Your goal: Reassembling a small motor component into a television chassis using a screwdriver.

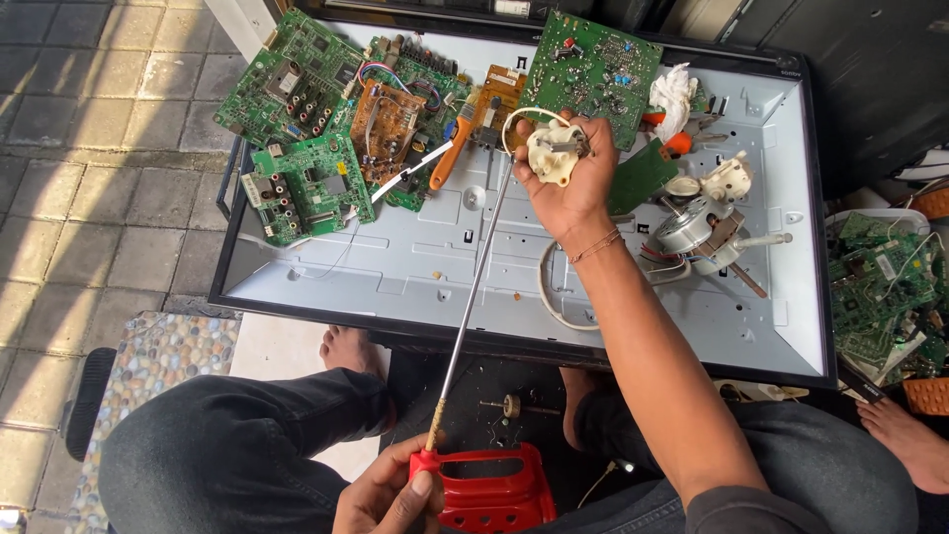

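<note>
My right hand (568, 183) is stretched out over a grey metal panel (435, 267) and grips a small cream plastic motor part (552, 150) with a white wire looped over it. My left hand (388, 497), low near my lap, holds the red handle (486, 485) of a tool with a long thin metal rod (473, 292). The rod runs up and right, and its tip meets the cream part in my right hand. I sit with my jeans-clad legs and bare feet under the panel's near edge.
Several green and brown circuit boards (301, 119) and an orange-handled screwdriver (450, 158) lie on the panel's far left. A metal motor (692, 229), a cream part (730, 180) and white cloth lie at right. More boards fill a bin (880, 287). Another person's bare foot (909, 435) is at right.
</note>
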